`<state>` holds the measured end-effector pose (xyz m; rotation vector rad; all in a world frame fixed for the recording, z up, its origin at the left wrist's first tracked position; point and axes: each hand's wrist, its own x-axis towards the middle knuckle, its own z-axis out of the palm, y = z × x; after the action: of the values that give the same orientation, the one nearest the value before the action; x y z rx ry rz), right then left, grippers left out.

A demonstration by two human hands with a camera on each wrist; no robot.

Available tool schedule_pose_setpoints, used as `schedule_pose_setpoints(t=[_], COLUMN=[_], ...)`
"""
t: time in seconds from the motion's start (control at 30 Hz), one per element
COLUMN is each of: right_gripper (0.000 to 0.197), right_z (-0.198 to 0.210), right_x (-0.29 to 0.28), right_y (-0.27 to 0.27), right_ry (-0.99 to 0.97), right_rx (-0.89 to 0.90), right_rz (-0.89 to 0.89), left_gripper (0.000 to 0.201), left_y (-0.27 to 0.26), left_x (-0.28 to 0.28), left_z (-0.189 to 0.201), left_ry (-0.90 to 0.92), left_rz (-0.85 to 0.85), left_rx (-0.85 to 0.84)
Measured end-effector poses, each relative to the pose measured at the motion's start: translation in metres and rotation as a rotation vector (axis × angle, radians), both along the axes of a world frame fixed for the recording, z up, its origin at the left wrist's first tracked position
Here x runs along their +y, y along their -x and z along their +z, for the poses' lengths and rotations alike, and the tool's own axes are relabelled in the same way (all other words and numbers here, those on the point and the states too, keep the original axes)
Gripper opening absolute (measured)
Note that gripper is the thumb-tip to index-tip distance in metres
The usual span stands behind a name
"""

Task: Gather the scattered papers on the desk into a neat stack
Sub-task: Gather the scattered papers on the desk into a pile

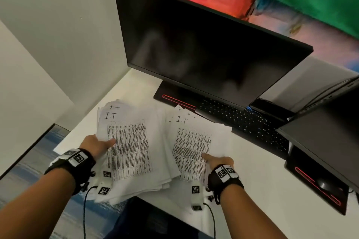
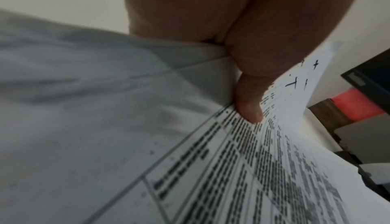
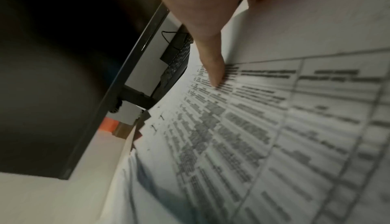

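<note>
Two sheaves of white printed papers with tables lie fanned on the white desk (image 1: 262, 190). My left hand (image 1: 97, 143) grips the left sheaf (image 1: 132, 141) at its left edge, thumb on top and fingers hidden beneath. The left wrist view shows that thumb (image 2: 249, 107) pressing on the top sheet (image 2: 253, 169). My right hand (image 1: 219, 161) holds the right sheaf (image 1: 192, 141) at its lower right edge the same way. In the right wrist view its thumb (image 3: 213, 67) lies on the printed table (image 3: 274, 127). The sheaves overlap in the middle, edges uneven.
A large dark monitor (image 1: 194, 44) stands behind the papers, with a black keyboard (image 1: 242, 120) under its right side. A second monitor (image 1: 330, 136) and a mouse (image 1: 324, 185) are at the right. A dark chair seat (image 1: 155, 219) sits at the desk's near edge.
</note>
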<state>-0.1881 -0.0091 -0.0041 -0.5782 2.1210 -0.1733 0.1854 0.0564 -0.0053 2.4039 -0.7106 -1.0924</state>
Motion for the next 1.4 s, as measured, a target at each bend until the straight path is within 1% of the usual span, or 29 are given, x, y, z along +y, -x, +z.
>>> schedule_pose_setpoints(t=[0.03, 0.07, 0.13, 0.2, 0.27, 0.3, 0.33, 0.37, 0.4, 0.43, 0.47, 0.53, 0.6, 0.63, 0.7, 0.77, 0.8, 0.87, 0.97, 1.03, 1.1, 1.13, 1.17, 1.2, 1.23, 1.27, 1.33, 1.4], right_gripper=[0.086, 0.084, 0.090, 0.092, 0.096, 0.091, 0.076, 0.056, 0.037, 0.025, 0.020, 0.020, 0.020, 0.022, 0.025, 0.026, 0.028, 0.031, 0.039, 0.055, 0.076, 0.086, 0.092, 0.094, 0.096, 0.099, 0.109, 0.115], right_z=[0.002, 0.001, 0.003, 0.006, 0.007, 0.010, 0.016, 0.024, 0.035, 0.052, 0.070, 0.112, 0.156, 0.174, 0.203, 0.212, 0.210, 0.189, 0.132, 0.090, 0.051, 0.036, 0.024, 0.018, 0.013, 0.008, 0.002, -0.007], right_x=[0.000, 0.000, 0.001, 0.003, 0.004, 0.004, 0.004, 0.003, 0.002, 0.001, -0.001, -0.003, -0.003, -0.002, 0.000, -0.001, -0.001, -0.005, -0.012, -0.012, -0.009, -0.006, -0.002, 0.002, 0.008, 0.013, 0.022, 0.021], right_y=[-0.003, -0.004, -0.009, -0.016, -0.023, -0.026, -0.028, -0.026, -0.022, -0.017, -0.010, 0.003, 0.016, 0.022, 0.030, 0.036, 0.036, 0.033, 0.015, -0.004, -0.020, -0.025, -0.024, -0.019, -0.011, -0.002, 0.011, 0.019], right_ry=[0.009, 0.014, 0.040, 0.107, 0.203, 0.253, 0.315, 0.391, 0.464, 0.528, 0.587, 0.715, 0.845, 0.898, 0.970, 0.978, 0.958, 0.865, 0.643, 0.500, 0.408, 0.358, 0.295, 0.221, 0.140, 0.070, 0.026, 0.059], right_rx=[-0.051, -0.091, -0.176, -0.241, -0.254, -0.234, -0.194, -0.142, -0.106, -0.076, -0.031, 0.066, 0.089, 0.066, -0.046, -0.209, -0.283, -0.378, -0.451, -0.441, -0.341, -0.244, -0.087, 0.096, 0.241, 0.308, 0.312, 0.273], right_rz=[-0.005, -0.016, -0.057, -0.105, -0.126, -0.095, -0.044, 0.013, 0.061, 0.101, 0.146, 0.243, 0.288, 0.291, 0.278, 0.255, 0.248, 0.236, 0.177, 0.134, 0.181, 0.238, 0.281, 0.286, 0.262, 0.226, 0.166, 0.139], left_gripper=[0.038, 0.036, 0.035, 0.035, 0.036, 0.036, 0.036, 0.036, 0.037, 0.037, 0.038, 0.039, 0.041, 0.042, 0.039, 0.038, 0.040, 0.042, 0.046, 0.066, 0.088, 0.093, 0.092, 0.084, 0.073, 0.065, 0.058, 0.057], left_y=[0.002, 0.003, 0.002, 0.000, 0.000, -0.001, -0.001, -0.001, 0.000, 0.000, 0.000, 0.002, 0.009, 0.015, 0.030, 0.044, 0.049, 0.057, 0.063, 0.061, 0.058, 0.058, 0.059, 0.061, 0.064, 0.066, 0.072, 0.074], left_x=[0.001, 0.000, -0.002, -0.004, -0.005, -0.006, -0.006, -0.006, -0.007, -0.008, -0.009, -0.013, -0.017, -0.019, -0.022, -0.023, -0.023, -0.022, -0.023, -0.026, -0.029, -0.030, -0.030, -0.030, -0.029, -0.028, -0.027, -0.026], left_z=[0.000, -0.001, -0.002, -0.002, -0.001, -0.002, -0.002, -0.001, -0.001, 0.000, -0.001, -0.001, -0.002, -0.002, -0.002, -0.005, -0.007, -0.012, -0.010, -0.010, -0.012, -0.013, -0.015, -0.016, -0.017, -0.020, -0.023, -0.024], left_ry=[0.002, 0.010, 0.023, 0.025, 0.017, 0.017, 0.020, 0.019, 0.014, 0.005, 0.003, -0.003, 0.003, 0.005, 0.009, 0.021, 0.028, 0.055, 0.084, 0.082, 0.065, 0.066, 0.062, 0.060, 0.056, 0.049, 0.056, 0.073], left_rz=[0.003, -0.003, -0.004, 0.000, -0.025, -0.032, -0.037, -0.040, -0.046, -0.053, -0.064, -0.093, -0.132, -0.166, -0.249, -0.309, -0.326, -0.330, -0.283, -0.167, -0.059, -0.055, -0.094, -0.151, -0.220, -0.269, -0.309, -0.294], left_rx=[-0.008, -0.012, -0.005, 0.002, -0.005, -0.003, -0.003, -0.002, -0.002, -0.003, -0.007, -0.005, 0.010, 0.010, 0.001, 0.010, 0.025, 0.061, 0.106, 0.197, 0.307, 0.333, 0.321, 0.273, 0.189, 0.104, 0.003, -0.019])
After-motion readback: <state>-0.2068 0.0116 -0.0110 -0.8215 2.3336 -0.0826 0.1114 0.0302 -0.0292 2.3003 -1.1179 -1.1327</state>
